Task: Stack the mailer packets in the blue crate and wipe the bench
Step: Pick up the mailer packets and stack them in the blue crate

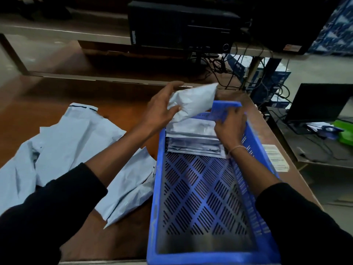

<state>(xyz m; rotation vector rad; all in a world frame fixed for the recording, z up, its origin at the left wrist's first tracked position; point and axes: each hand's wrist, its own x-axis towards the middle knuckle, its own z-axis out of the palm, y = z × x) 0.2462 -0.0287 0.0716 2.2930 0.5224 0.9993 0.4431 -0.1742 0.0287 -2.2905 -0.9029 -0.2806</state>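
A blue slotted crate stands on the brown bench at the right. A short stack of grey mailer packets lies flat at its far end. My left hand grips another grey mailer packet, tilted above the crate's far-left corner. My right hand rests on the stack's right side, against the crate's far wall; whether it grips anything I cannot tell. Loose grey packets lie crumpled on the bench to the left, one beside the crate's left wall.
A white label is stuck on the bench right of the crate. Behind the bench stands a dark computer case with tangled cables. A lower side table at the right carries a dark laptop and green items.
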